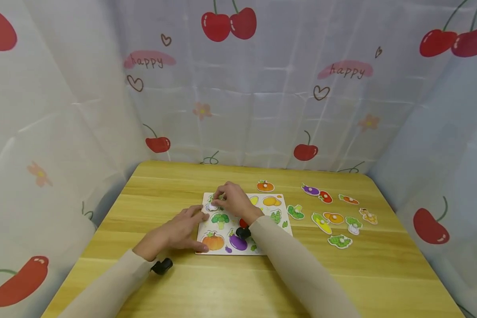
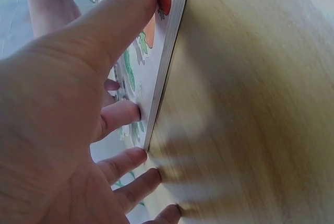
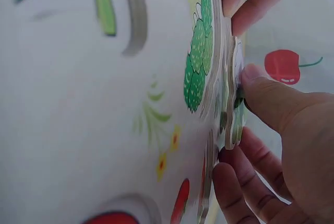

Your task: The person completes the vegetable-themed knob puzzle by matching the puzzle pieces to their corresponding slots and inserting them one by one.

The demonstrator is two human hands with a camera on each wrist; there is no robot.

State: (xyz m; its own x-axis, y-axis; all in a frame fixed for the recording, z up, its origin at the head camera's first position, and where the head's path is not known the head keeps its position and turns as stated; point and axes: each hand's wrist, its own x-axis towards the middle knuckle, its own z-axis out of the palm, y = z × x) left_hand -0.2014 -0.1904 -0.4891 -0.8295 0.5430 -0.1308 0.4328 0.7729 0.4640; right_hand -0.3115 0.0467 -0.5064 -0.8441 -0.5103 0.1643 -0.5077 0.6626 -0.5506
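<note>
White in the head view, the puzzle board (image 1: 234, 223) is lying flat, while in the left wrist's my left hand (image 2: 65, 109) is touching its edge, unclenched, and in the right's my right hand (image 3: 308, 135) is pinching a green-and-white piece (image 3: 238, 122) at the board's far-left corner.

1. Puzzle board (image 1: 205, 224): white, thin, rectangular, flat on the bench (image 1: 206, 282), printed with vegetables including a broccoli, a pumpkin and an eggplant. The left hand (image 1: 183, 229) rests its thumb on the near left corner.
2. Held piece (image 3: 236, 127): pale and green, pinched by the right hand (image 1: 238, 201) over the board's far left part; whether it is seated cannot be told.
3. Pumpkin piece (image 1: 265, 187): orange, face up, just past the far edge.
4. Broccoli piece (image 1: 296, 212): green, face up, just beside the right edge.
</note>
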